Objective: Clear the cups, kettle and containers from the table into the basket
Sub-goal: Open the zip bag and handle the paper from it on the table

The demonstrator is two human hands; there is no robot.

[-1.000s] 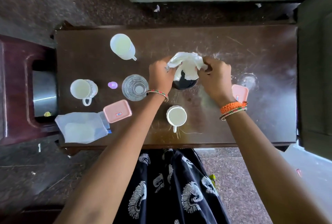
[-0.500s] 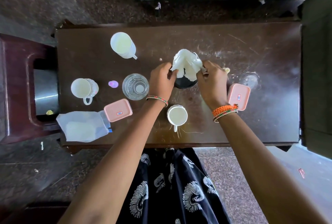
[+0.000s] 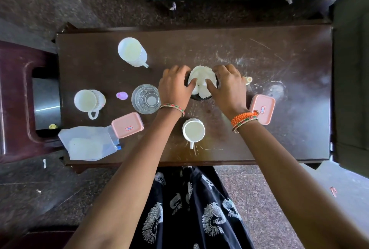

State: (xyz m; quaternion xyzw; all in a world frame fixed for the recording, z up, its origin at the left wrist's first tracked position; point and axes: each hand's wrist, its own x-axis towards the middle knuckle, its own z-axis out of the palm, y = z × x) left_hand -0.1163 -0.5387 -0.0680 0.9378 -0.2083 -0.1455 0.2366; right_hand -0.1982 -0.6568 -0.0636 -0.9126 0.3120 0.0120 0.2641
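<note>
On the scratched dark table (image 3: 289, 53), both hands' fingers (image 3: 209, 86) press white plastic (image 3: 199, 73) into a black pot (image 3: 196, 97).

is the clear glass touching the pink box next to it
Apart. The head view shows a strip of dark table between the glass and the pink box.

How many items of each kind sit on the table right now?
White mugs: 2
White jug: 1
Clear glass: 1
Pink lidded containers: 2
Dark container stuffed with white cloth: 1
Plastic bag: 1
Small purple object: 1
Total: 9
</note>
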